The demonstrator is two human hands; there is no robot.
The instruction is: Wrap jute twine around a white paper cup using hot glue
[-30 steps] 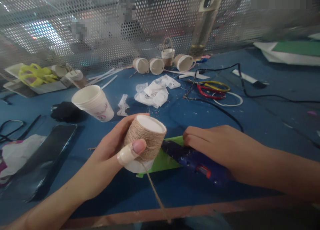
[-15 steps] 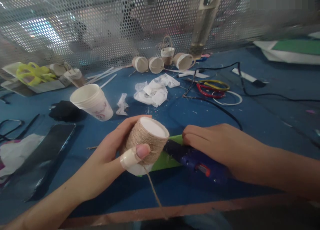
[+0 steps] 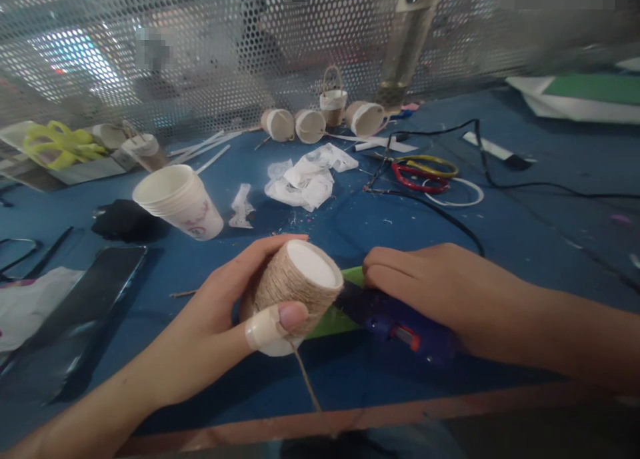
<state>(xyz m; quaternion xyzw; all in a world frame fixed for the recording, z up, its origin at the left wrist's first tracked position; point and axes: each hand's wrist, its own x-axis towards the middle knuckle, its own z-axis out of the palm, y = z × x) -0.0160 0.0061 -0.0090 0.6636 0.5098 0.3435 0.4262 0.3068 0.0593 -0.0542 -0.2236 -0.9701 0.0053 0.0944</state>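
- The person's left hand point(image 3: 220, 312), a pale bandage point(image 3: 263, 327) around its thumb, grips a small white paper cup wrapped in tan twine point(image 3: 293, 282), fingers behind it and thumb across the near side.
- The wrapped cup is held tilted above the front of a blue table point(image 3: 200, 399), its round white end turned up and to the right; a loose strand of tan twine point(image 3: 306, 376) hangs below it, towards the table's reddish edge point(image 3: 240, 426).
- The right hand point(image 3: 425, 279) is closed on a dark-blue glue gun with a red part point(image 3: 400, 326), though the body hides some of its fingers; the dark nozzle points at the cup's side, and whether the two touch cannot be told.
- A bright green sheet point(image 3: 333, 322) lies beneath cup and nozzle.
- Beyond the hands, a leaning stack of printed white paper cups point(image 3: 183, 202) stands left of crumpled white lace point(image 3: 303, 179), with red and yellow handles point(image 3: 420, 179) to the lace's right.
- At the back, small brown-and-white cups point(image 3: 310, 126) line up before a perforated metal screen point(image 3: 210, 66).
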